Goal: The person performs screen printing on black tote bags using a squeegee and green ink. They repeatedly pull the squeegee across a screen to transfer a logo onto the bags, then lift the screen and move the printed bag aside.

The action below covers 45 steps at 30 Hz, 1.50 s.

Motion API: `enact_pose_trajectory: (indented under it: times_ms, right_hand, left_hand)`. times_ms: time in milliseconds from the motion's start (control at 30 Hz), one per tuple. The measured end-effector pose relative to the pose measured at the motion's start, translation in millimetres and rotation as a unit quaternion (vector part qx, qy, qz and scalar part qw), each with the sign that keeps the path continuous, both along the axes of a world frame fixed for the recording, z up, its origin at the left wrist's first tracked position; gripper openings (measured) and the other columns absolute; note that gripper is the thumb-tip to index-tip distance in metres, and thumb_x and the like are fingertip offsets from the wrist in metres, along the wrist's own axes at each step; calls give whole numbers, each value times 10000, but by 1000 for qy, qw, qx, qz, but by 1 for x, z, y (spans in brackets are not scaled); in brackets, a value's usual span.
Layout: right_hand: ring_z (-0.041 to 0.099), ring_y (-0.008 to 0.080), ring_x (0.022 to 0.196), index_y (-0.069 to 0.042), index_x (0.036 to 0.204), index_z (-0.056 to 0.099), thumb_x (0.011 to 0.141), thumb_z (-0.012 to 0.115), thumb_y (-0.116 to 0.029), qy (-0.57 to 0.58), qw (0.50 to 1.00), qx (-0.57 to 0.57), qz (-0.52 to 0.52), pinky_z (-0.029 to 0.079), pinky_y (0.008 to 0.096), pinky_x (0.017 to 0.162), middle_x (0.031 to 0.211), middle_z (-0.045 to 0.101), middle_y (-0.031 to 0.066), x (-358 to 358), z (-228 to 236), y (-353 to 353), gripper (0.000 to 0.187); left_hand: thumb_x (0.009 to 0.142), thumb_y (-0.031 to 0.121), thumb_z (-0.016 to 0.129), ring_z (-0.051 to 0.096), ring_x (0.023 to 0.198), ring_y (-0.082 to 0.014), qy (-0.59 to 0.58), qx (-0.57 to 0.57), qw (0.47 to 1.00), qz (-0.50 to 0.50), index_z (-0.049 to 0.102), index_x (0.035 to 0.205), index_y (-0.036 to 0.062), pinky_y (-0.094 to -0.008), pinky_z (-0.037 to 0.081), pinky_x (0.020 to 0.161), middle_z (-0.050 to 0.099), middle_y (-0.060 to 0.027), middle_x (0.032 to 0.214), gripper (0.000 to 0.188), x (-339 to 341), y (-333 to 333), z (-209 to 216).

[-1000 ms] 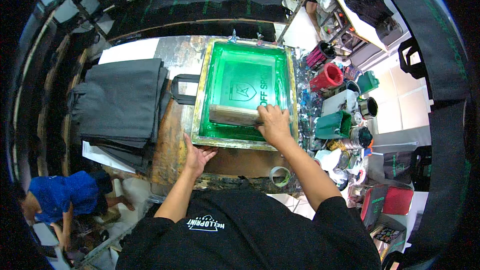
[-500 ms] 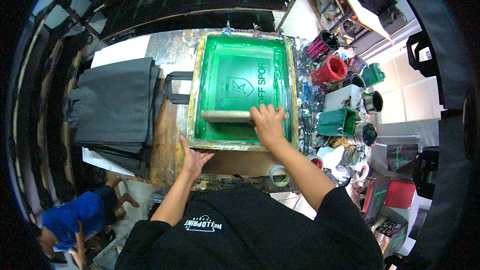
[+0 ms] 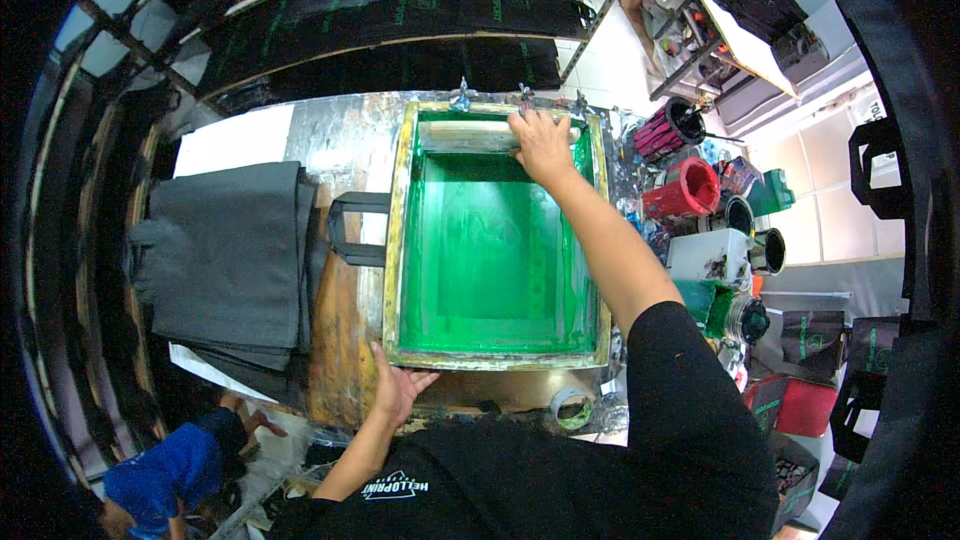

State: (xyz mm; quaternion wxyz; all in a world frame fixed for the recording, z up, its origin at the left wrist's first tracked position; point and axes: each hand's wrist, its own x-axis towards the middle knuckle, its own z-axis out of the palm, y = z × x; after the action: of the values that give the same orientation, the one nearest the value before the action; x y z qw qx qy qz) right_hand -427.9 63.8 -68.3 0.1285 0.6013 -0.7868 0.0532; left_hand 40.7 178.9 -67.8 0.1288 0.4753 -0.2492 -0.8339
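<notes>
A wooden-framed printing screen (image 3: 396, 270) lies on the table, its mesh coated with wet green ink (image 3: 490, 260). At the screen's far end, my right hand (image 3: 545, 147) is closed over the right part of a squeegee (image 3: 462, 134) with a long wooden handle. My left hand (image 3: 398, 395) is at the near left corner of the frame, thumb up along its side and fingers stretched beneath the near edge. A black bag's handle loop (image 3: 340, 230) sticks out from under the screen's left side; the rest of that bag is hidden.
A stack of black fabric bags (image 3: 225, 250) lies left of the screen. Clamps (image 3: 461, 96) stand at its far edge. Paint-stained cans and a red bucket (image 3: 688, 188) crowd the right side. A tape roll (image 3: 571, 407) sits near. Lower left, a person in blue (image 3: 165, 475) bends down.
My right hand has carried the squeegee from the near end of the screen to the far end. Green ink now covers the design that showed earlier. My left hand stays at the corner.
</notes>
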Motion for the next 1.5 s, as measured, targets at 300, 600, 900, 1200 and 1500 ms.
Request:
enact_pose_trajectory:
  times_ms: [300, 600, 900, 1200, 1500]
  right_hand:
    - [607, 307, 1205, -158, 1382, 551, 795, 882, -316, -29, 998, 52, -1, 434, 576, 979, 1227, 641, 78, -22, 30, -18, 693]
    - [658, 271, 1029, -187, 1229, 623, 928, 639, -155, 44, 998, -42, 17, 460, 489, 893, 1042, 667, 46, -12, -8, -10, 303]
    - [674, 267, 962, -200, 1170, 645, 913, 642, -166, 42, 998, -42, 11, 472, 478, 824, 976, 678, 46, -3, -14, 0, 259]
    - [633, 232, 906, -207, 1088, 631, 912, 624, -186, 22, 999, -10, 23, 438, 442, 759, 926, 627, 22, 82, -3, 97, 177]
    - [605, 224, 847, -207, 1022, 622, 895, 637, -207, 3, 1000, -5, 24, 432, 430, 733, 878, 585, 15, 175, 1, 212, 128]
  left_hand:
    - [944, 854, 428, 752, 933, -294, -242, -65, 890, -382, 668, 997, -57, -368, 615, 778, 748, -242, 950, 943, -6, -82, 2]
    - [908, 659, 689, 588, 1143, -417, -183, -905, 363, -127, 666, 1238, 32, -509, 454, 1023, 658, -201, 1209, 709, -268, -249, 41]
    - [891, 654, 673, 640, 869, -301, -259, -897, 319, -166, 650, 856, 99, -445, 472, 788, 651, -85, 877, 557, -297, -268, -23]
    - [834, 625, 740, 574, 759, -263, -265, -890, 323, -183, 588, 811, 130, -420, 429, 724, 560, -54, 807, 518, -209, -170, -18]
    - [810, 613, 764, 537, 768, -269, -259, -876, 351, -203, 573, 821, 126, -425, 410, 734, 526, -64, 806, 523, -116, -55, -13]
